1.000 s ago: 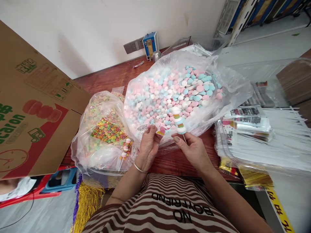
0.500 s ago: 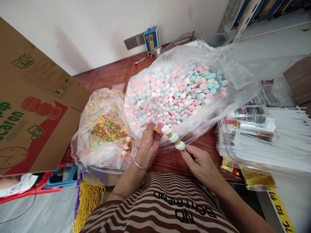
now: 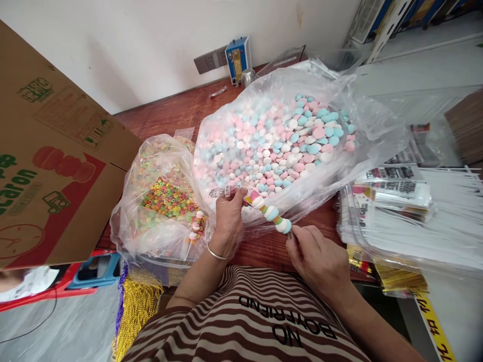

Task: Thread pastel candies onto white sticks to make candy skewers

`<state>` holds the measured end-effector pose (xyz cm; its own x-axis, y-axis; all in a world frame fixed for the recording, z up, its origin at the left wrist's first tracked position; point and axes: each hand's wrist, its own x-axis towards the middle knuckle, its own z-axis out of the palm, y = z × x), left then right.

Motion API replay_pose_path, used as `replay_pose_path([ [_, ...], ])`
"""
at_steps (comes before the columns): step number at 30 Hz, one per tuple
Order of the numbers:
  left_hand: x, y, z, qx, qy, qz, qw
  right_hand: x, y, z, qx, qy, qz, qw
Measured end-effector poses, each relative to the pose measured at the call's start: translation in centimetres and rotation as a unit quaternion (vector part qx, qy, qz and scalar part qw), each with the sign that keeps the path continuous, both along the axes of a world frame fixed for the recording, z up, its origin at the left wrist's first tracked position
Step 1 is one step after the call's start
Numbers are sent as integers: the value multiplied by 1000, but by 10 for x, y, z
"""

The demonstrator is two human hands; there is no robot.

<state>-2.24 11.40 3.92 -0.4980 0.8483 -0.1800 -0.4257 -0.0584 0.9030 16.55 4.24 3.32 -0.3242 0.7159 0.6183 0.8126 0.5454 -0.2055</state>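
Observation:
My right hand (image 3: 319,256) is closed around the lower end of a candy skewer (image 3: 271,213). Rounded white and pale blue pieces alternate on it with small green and orange rings. My left hand (image 3: 229,213) pinches a clear printed wrapper (image 3: 222,192) by the skewer's upper end; how far the skewer sits inside is hard to make out. Beyond my hands lies a big clear bag of pink, white and blue candies (image 3: 298,146). Left of it is a smaller bag of colourful ring candies (image 3: 171,201), with another short candy skewer (image 3: 196,226) on it.
A large cardboard box (image 3: 49,166) stands at the left. To the right, a clear tray (image 3: 349,226) holds white sticks (image 3: 445,221) and printed wrappers (image 3: 400,193). A small blue device (image 3: 238,60) is by the wall on the red-brown table (image 3: 162,113).
The skewer and my right hand have shifted slightly right. My left hand has turned a little, and more of the printed wrapper shows at its fingertips.

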Motion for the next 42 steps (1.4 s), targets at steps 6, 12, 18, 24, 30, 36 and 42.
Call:
replay_pose_path([
  [6, 2, 0, -1, 21, -28, -12, 999, 3, 2, -1, -117, 108, 46, 986],
  [12, -2, 0, 11, 58, -87, -116, 988, 3, 7, -4, -387, 364, 105, 841],
  [18, 11, 1, 29, 58, -241, -179, 952, -8, 3, -16, -480, 451, 122, 742],
  [24, 25, 6, 26, -16, -254, -140, 957, -18, 4, -22, -100, 217, 40, 970],
  [30, 27, 4, 24, -17, -221, -173, 960, -14, 9, -18, -293, 342, 66, 890],
  [36, 25, 3, 22, -10, -223, -220, 949, -20, 13, -9, -643, 591, 147, 463],
  [42, 22, 7, 26, -52, -262, -230, 936, -19, 11, -13, -450, 484, 111, 742],
])
